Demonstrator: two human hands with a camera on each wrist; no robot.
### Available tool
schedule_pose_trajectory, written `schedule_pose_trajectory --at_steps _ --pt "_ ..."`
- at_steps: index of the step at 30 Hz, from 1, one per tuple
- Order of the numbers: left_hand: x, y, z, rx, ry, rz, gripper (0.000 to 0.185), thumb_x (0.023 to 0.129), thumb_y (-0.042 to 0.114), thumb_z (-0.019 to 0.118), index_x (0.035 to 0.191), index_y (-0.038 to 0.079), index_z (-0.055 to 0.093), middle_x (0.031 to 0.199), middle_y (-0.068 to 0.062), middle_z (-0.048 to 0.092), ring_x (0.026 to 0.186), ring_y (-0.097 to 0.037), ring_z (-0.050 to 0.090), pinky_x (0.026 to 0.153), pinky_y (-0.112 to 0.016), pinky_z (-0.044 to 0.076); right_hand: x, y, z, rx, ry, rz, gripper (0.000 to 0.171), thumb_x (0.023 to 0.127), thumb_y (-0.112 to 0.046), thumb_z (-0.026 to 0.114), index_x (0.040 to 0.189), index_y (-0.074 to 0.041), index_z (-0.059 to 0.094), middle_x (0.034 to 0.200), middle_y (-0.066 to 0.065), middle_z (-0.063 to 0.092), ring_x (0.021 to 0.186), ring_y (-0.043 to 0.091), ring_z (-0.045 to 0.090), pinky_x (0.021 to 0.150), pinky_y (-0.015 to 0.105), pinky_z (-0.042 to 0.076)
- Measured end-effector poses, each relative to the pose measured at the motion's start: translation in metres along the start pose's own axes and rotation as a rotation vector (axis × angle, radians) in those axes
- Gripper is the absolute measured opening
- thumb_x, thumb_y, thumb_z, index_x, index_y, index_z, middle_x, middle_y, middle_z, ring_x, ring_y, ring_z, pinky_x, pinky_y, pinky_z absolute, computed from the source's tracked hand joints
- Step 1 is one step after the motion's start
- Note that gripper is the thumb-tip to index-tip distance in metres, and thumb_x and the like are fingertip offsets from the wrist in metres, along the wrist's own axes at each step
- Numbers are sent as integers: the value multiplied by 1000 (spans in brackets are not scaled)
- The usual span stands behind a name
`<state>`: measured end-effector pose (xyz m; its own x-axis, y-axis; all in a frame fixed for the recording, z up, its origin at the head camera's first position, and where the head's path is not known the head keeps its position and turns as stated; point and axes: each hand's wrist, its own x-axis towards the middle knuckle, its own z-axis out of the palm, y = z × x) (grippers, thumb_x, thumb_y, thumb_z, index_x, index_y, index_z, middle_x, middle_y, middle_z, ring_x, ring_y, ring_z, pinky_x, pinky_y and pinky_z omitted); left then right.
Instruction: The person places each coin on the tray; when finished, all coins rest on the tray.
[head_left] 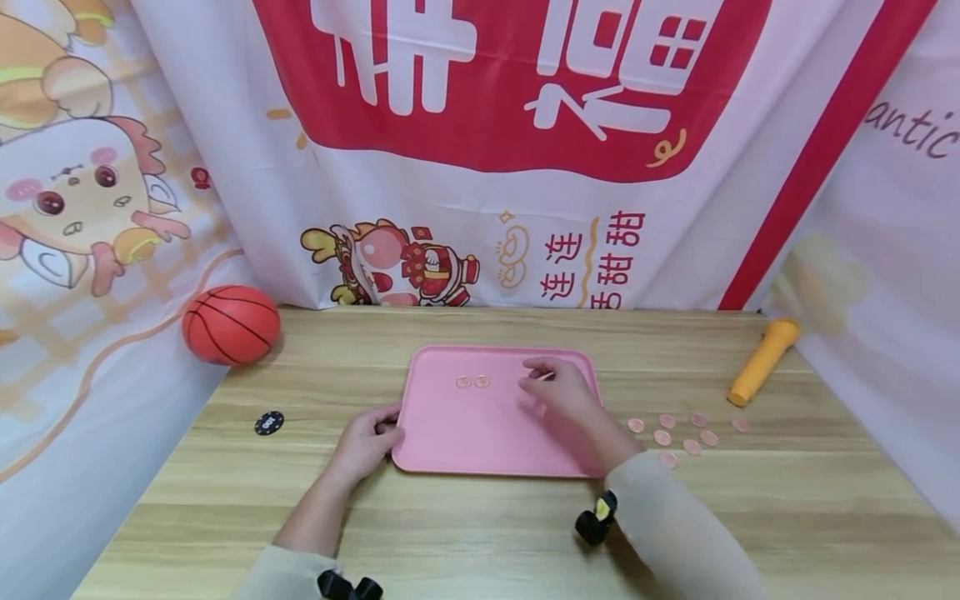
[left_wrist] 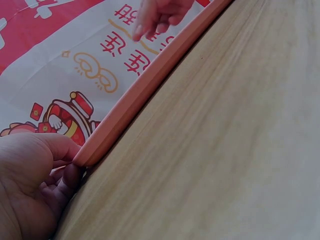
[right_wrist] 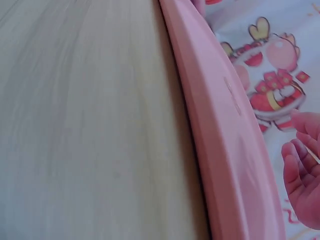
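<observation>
A pink tray (head_left: 465, 442) lies on the wooden table, with two small copper-coloured coins (head_left: 482, 382) side by side in its back half. My left hand (head_left: 365, 446) grips the tray's left edge near the front corner; in the left wrist view, the thumb and fingers of this hand (left_wrist: 30, 180) pinch the rim. Over the tray's right half, my right hand (head_left: 562, 390) has curled fingers and pinches a small pale coin seen edge-on. The right wrist view shows only part of this hand (right_wrist: 305, 170), above the tray rim (right_wrist: 220, 120); the coin is not clear there.
Several loose copper coins (head_left: 662, 437) are scattered right of the tray. Beyond them lies a yellow-orange flashlight (head_left: 763, 362). A black poker chip (head_left: 269, 422) is on the left, and a red toy basketball (head_left: 232, 325) sits at the back left. Printed cloth hangs behind.
</observation>
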<state>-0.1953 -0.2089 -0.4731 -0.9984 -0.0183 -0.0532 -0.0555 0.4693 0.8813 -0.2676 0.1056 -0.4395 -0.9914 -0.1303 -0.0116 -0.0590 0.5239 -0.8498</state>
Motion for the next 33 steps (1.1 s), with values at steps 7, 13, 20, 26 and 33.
schedule_pose_trajectory --at_steps 7,13,20,26,33 --pt "1 0 -1 10 -2 -3 47 88 5 64 134 -2 57 90 -11 66 76 -9 54 64 -20 47 -18 28 -47 -6 46 -13 43 88 -18 71 127 -4 63 109 15 67 92 19 59 73 25 50" --pt "0 0 -1 2 -5 2 47 88 4 64 134 -3 57 89 -12 66 77 -11 54 63 -20 47 -34 53 -86 -55 74 5 45 91 -21 68 132 -3 60 114 18 65 94 18 59 69 21 50" --pt "-1 2 0 2 -5 -1 47 88 4 64 134 -3 56 86 -11 64 75 -10 53 62 -19 46 -60 78 -132 -33 87 145 55 95 -32 64 141 -6 50 127 16 55 99 18 54 76 23 51" --pt "-2 2 0 -1 -2 -5 47 88 4 63 133 -4 56 85 -11 64 75 -10 53 62 -19 46 -80 105 -164 5 156 131 61 94 -31 65 141 2 46 105 -6 58 83 -1 54 68 23 54" --pt "-2 3 0 1 -2 3 47 88 3 63 133 -5 56 85 -11 64 75 -10 53 62 -19 46 -95 134 -190 49 207 210 59 95 -32 63 140 1 46 95 -19 52 84 -3 51 72 19 52"
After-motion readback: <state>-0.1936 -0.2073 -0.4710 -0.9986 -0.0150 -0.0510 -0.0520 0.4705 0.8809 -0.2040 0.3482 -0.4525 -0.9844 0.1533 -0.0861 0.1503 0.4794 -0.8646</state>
